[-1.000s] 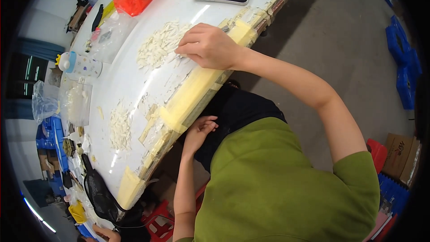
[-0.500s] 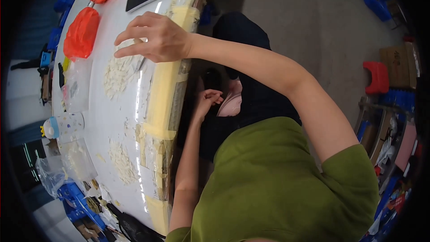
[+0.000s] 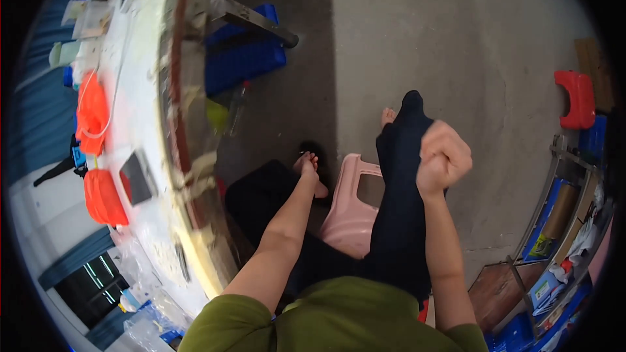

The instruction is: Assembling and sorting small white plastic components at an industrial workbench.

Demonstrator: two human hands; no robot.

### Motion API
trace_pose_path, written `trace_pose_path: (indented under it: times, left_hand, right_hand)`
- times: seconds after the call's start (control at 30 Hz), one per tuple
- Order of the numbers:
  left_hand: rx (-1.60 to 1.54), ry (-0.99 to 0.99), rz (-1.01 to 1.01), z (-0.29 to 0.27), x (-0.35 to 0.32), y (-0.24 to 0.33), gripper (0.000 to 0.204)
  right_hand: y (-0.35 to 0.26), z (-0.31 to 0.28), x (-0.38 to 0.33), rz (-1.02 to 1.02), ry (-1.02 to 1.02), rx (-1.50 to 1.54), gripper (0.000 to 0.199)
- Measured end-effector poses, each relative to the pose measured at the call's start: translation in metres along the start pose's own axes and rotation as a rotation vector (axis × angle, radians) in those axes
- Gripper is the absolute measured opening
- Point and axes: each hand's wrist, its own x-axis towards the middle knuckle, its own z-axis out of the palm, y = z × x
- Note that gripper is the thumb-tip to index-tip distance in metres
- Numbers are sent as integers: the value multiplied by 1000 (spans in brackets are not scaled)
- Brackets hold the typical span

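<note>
My right hand [image 3: 445,154] is raised over my right thigh, closed into a fist with nothing seen in it. My left hand [image 3: 306,163] hangs low between my knees, its fingers loosely bent and slightly apart, holding nothing that I can see. A pink plastic stool [image 3: 339,212] stands between my legs, nearest to the left hand. A slim metal tool [image 3: 181,262] rests on the white table [image 3: 153,231], away from both hands. Pale flakes [image 3: 160,257] lie around the tool, blurred.
The taped table edge [image 3: 195,221] runs along my left. On it are a phone [image 3: 138,177] and orange-red bags [image 3: 104,197]. A blue crate [image 3: 244,58] and a clear bottle [image 3: 238,109] are under the table. A red stool [image 3: 575,99] and a metal rack [image 3: 521,248] are at right.
My right hand has left the table and swung right over my thigh, closing into a fist. The view has turned away from the table, and my legs have shifted, uncovering more of the pink stool.
</note>
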Motion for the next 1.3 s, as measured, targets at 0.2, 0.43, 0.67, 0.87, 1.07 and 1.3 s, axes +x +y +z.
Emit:
trace_pose_path:
  times: [0.2,0.43,0.67,0.87,1.07,1.3]
  left_hand:
    - [-40,151,-142,39,191,-14,16]
    - [-20,330,-346,-6,391,-65,18]
    - [37,536,-530,-76,579,-121,20]
    - [-2,699,-626,-93,747,-179,22]
    - [-53,882,-718,-140,830,-246,23]
    - [35,805,-599,-146,789,-263,12]
  right_hand:
    - [113,-31,26,265,59,-222,11]
    - [184,-19,10,584,-202,-564,19]
    - [285,30,-33,658,-185,-657,19]
    - [423,69,-75,692,-201,-694,17]
    - [504,86,-112,735,-262,-698,16]
    - [477,76,-103,753,-277,-687,15]
